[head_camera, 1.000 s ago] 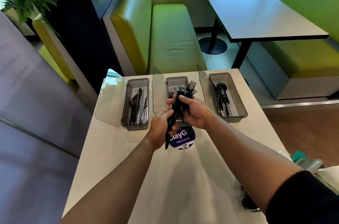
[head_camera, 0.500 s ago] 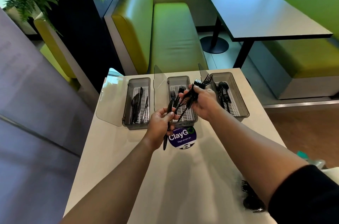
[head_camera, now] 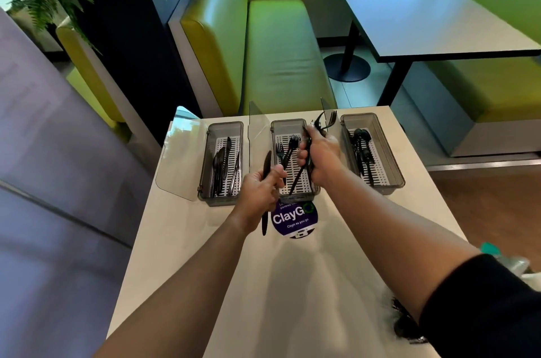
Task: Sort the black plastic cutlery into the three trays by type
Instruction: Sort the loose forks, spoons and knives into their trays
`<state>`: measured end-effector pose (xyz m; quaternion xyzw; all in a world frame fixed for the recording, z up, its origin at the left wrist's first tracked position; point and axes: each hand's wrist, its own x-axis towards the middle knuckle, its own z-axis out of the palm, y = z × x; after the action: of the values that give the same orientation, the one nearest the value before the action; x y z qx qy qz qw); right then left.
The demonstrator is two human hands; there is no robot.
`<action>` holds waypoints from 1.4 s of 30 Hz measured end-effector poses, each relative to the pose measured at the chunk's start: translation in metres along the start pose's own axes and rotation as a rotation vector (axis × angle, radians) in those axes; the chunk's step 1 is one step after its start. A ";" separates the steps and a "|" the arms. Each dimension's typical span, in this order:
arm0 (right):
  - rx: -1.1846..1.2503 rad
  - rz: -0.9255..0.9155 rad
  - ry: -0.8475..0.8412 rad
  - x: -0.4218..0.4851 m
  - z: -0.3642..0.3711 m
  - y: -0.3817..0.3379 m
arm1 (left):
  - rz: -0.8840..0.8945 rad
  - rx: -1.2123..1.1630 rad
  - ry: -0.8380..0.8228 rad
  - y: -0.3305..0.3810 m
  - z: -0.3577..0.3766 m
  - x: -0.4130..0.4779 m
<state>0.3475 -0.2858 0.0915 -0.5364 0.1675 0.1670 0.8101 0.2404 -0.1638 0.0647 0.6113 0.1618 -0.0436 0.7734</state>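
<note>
Head view, left hand [head_camera: 257, 190]: pinches one knife [head_camera: 267, 163], long axis 12-to-6 o'clock.
Head view, right hand [head_camera: 320, 155]: grips cutlery bundle [head_camera: 328, 122], tines toward 12, over middle tray [head_camera: 288, 121].
Head view, knife tray [head_camera: 225, 122]: 10 o'clock from the left hand, which is nearer.

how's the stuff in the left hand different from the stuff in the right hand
The left hand grips one knife; the right hand grips a bundle of several pieces.
The knife's top is a plain blade; the bundle's top shows fork tines.
The knife is just left of the middle tray; the bundle is over its right edge.
Both are black plastic, working ends up.
</note>
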 end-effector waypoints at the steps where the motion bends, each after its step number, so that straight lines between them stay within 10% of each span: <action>1: -0.023 -0.005 -0.009 0.005 0.002 -0.004 | 0.008 -0.030 0.000 0.005 -0.005 0.001; 13: -0.593 0.034 -0.109 0.081 0.028 0.020 | 0.095 -0.222 0.198 0.018 -0.083 0.025; 42: -1.097 -0.158 -0.058 0.070 -0.009 0.065 | -0.112 0.466 0.523 -0.005 -0.120 0.126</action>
<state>0.3793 -0.2637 0.0039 -0.8859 -0.0073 0.1831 0.4263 0.3344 -0.0335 -0.0022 0.7520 0.3733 0.0365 0.5421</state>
